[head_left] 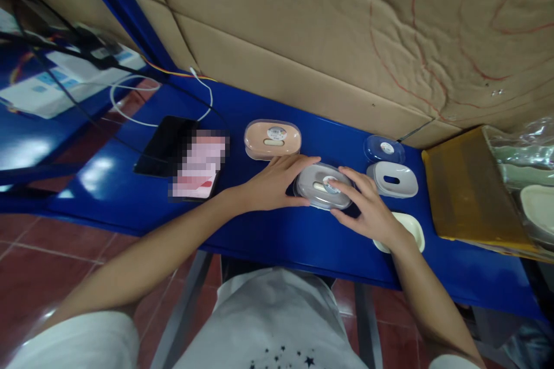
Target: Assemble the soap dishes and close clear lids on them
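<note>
A grey oval soap box [312,184] with a clear lid and a round sticker rests on the blue table, between my two hands. My left hand [274,184] grips its left end, thumb and fingers at the near and far sides. At the opposite end, my right hand [366,202] holds the box, one finger lying on the sticker. Behind my left hand sits a peach soap box [255,137], also lidded and stickered. To the right are a loose clear lid [374,151], a pale grey slotted tray [404,181] and a cream dish [415,230], partly hidden by my right wrist.
A phone [201,164] with a blurred screen and a dark flat object [162,147] lie on the left. White cable [113,98] loops behind them. An open cardboard box [465,184] holding dishes and plastic wrap stands right. Cardboard [303,40] lines the table's back.
</note>
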Demonstrator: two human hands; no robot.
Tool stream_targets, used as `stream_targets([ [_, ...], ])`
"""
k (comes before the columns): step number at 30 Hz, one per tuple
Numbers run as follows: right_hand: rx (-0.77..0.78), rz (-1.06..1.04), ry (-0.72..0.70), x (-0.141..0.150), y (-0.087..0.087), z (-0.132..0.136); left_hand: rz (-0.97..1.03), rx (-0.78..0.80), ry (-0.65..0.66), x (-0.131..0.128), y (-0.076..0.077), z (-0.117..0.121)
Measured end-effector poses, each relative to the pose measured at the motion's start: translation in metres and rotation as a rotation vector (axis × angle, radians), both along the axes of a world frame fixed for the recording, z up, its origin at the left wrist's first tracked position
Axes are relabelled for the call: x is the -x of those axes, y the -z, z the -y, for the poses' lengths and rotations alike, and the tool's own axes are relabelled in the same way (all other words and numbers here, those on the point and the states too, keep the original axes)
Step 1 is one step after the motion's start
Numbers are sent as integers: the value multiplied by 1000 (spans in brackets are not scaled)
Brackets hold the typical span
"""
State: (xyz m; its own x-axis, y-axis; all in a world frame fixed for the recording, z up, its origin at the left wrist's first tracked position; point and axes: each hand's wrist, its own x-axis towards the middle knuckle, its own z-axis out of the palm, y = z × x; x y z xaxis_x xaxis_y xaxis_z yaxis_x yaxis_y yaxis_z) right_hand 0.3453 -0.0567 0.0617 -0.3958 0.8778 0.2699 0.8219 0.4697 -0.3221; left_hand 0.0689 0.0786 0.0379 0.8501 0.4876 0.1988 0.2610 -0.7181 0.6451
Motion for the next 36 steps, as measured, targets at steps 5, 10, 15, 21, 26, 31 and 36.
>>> stream_targets([
  [5, 42, -47, -28, -1, 2, 1, 0, -87, 43, 0, 0, -2],
  [10, 26, -10, -26, 0, 2, -1, -14, -127, 46, 1, 1, -1],
  [15, 2, 32, -12, 4, 1, 0, -30, -133, 36, 2, 0, -1],
  [21, 15, 90, 56, -1, 1, -5, -21, -174, -34, -1, 3, 1],
  [26, -27, 131, 133, -12, 2, -27, 65, -256, -95, -2, 1, 1],
  [31, 2, 196, 184, -10, 2, -54, 99, -321, -54, -4, 2, 1],
  [36, 45, 239, 189, -4, -3, -85, 81, -328, -10, -6, 4, 5],
])
